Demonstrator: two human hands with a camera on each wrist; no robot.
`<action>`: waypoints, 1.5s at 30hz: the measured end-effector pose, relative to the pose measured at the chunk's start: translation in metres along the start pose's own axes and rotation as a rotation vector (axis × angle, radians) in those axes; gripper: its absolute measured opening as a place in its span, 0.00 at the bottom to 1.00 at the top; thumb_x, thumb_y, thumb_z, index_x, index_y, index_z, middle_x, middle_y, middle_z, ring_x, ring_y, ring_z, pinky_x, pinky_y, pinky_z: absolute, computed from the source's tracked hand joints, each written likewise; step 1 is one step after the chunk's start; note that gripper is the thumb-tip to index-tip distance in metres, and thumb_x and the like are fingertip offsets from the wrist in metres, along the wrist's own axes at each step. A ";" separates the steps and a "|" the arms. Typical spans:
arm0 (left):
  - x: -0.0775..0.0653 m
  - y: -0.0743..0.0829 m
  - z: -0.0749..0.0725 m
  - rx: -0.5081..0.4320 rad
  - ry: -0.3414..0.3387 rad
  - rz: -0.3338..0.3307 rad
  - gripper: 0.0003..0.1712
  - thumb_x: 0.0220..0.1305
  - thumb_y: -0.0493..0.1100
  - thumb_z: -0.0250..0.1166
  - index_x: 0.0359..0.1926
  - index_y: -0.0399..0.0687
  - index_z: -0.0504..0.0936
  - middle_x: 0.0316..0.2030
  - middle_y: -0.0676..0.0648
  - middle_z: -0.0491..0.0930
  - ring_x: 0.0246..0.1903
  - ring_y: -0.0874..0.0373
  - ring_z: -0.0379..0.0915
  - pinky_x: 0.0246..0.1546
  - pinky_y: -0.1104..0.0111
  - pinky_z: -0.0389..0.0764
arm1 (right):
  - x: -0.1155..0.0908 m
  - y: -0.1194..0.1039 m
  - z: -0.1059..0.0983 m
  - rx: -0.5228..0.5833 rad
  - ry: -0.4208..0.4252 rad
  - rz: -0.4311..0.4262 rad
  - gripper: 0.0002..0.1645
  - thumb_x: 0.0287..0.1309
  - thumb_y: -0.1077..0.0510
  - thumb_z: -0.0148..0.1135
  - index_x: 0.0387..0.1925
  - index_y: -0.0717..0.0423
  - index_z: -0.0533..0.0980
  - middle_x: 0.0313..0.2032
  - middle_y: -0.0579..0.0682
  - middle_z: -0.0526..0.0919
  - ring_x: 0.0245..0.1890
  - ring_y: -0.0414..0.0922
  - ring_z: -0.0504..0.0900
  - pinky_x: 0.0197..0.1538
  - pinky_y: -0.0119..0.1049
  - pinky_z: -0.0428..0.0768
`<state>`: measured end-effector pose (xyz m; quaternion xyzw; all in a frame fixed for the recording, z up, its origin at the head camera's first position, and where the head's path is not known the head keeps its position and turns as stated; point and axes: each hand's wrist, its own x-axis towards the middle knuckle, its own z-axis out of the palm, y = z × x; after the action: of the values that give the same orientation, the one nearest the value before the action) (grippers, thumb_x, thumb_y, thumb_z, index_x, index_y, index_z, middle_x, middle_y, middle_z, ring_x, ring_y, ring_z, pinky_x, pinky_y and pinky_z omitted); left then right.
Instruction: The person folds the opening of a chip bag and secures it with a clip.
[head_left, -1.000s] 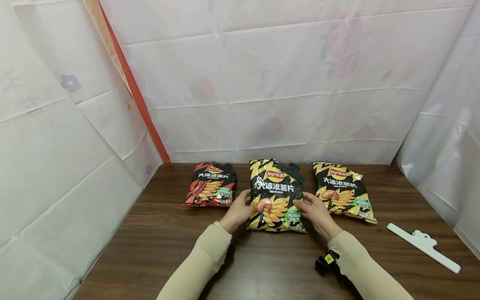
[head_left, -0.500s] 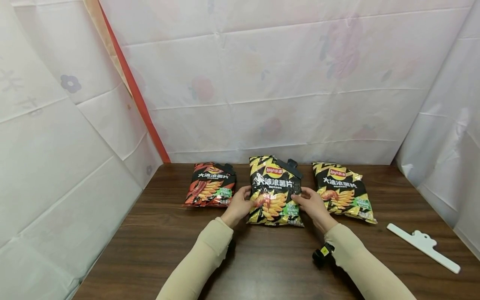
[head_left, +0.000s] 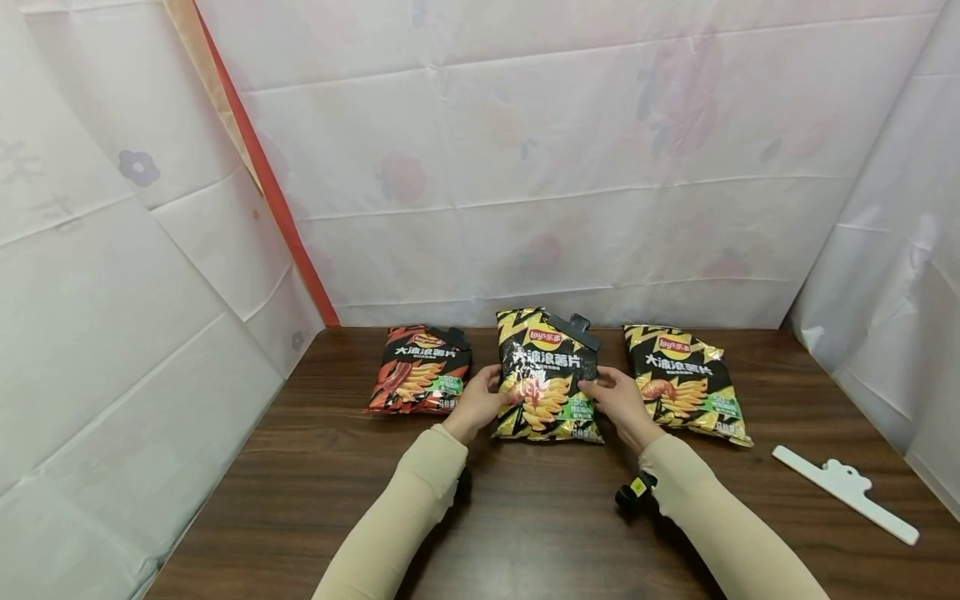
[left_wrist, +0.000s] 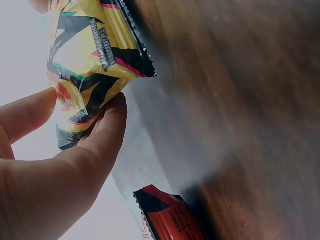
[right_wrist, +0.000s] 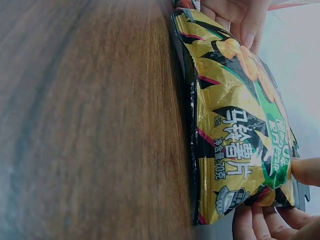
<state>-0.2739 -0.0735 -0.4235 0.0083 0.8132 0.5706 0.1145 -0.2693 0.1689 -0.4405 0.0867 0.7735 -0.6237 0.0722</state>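
Both hands hold a yellow and black bag of potato chips (head_left: 543,379) by its two sides, in the middle of the head view. A black bag clip (head_left: 573,331) sits across its folded upper right corner. My left hand (head_left: 480,400) grips the left side, thumb on the front and fingers behind, as the left wrist view shows. On the opposite side my right hand (head_left: 618,404) pinches the edge the same way. The right wrist view shows the bag's bottom seam close over the table (right_wrist: 110,125).
To the left lies a red and black chip bag (head_left: 420,371) with a dark clip (head_left: 450,337) on its corner. Another yellow chip bag (head_left: 682,383) lies right of the hands. A white bag clip (head_left: 846,492) rests near the table's right edge. Cloth walls enclose the back and sides.
The held chip bag and both hands have moved slightly away from me, toward the back wall, and a little left. The other bags and the white clip have stayed in place.
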 end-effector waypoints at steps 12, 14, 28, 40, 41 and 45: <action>0.006 0.004 0.001 0.095 -0.026 -0.025 0.40 0.66 0.41 0.63 0.75 0.44 0.56 0.66 0.34 0.65 0.64 0.41 0.65 0.57 0.50 0.74 | 0.009 0.000 0.004 -0.004 0.007 0.019 0.41 0.69 0.52 0.57 0.75 0.60 0.53 0.66 0.66 0.66 0.64 0.61 0.69 0.64 0.53 0.72; 0.006 0.005 0.002 0.099 -0.028 -0.024 0.41 0.66 0.40 0.63 0.75 0.43 0.55 0.67 0.33 0.64 0.64 0.40 0.65 0.57 0.50 0.74 | 0.011 0.000 0.004 -0.006 0.009 0.023 0.41 0.69 0.52 0.57 0.75 0.60 0.53 0.66 0.65 0.65 0.65 0.60 0.69 0.64 0.54 0.72; 0.009 0.002 0.002 0.058 -0.036 -0.023 0.49 0.59 0.36 0.69 0.76 0.43 0.53 0.67 0.32 0.63 0.63 0.38 0.66 0.57 0.50 0.74 | 0.017 -0.004 0.001 0.028 -0.027 0.068 0.39 0.70 0.55 0.54 0.76 0.60 0.52 0.73 0.64 0.57 0.70 0.60 0.62 0.67 0.55 0.68; 0.014 -0.002 0.001 -0.027 -0.033 -0.047 0.50 0.58 0.37 0.70 0.76 0.47 0.53 0.68 0.33 0.63 0.66 0.38 0.64 0.61 0.47 0.71 | 0.023 0.004 -0.002 0.062 -0.038 0.058 0.38 0.69 0.56 0.55 0.75 0.61 0.54 0.74 0.63 0.55 0.71 0.59 0.62 0.68 0.53 0.68; 0.015 -0.002 0.000 -0.036 -0.034 -0.051 0.50 0.58 0.37 0.70 0.76 0.47 0.53 0.69 0.33 0.63 0.66 0.38 0.64 0.61 0.47 0.71 | 0.024 0.004 -0.002 0.064 -0.040 0.054 0.38 0.69 0.57 0.55 0.75 0.61 0.54 0.74 0.63 0.55 0.71 0.59 0.62 0.68 0.53 0.67; 0.016 -0.003 -0.001 -0.068 -0.045 -0.069 0.50 0.59 0.37 0.70 0.76 0.48 0.53 0.70 0.33 0.62 0.66 0.38 0.64 0.62 0.47 0.70 | 0.025 0.005 -0.002 0.068 -0.043 0.043 0.38 0.69 0.57 0.55 0.75 0.62 0.54 0.74 0.64 0.54 0.71 0.59 0.61 0.69 0.52 0.67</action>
<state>-0.2893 -0.0728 -0.4289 -0.0105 0.7902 0.5934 0.1526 -0.2926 0.1732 -0.4506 0.0922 0.7480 -0.6497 0.0994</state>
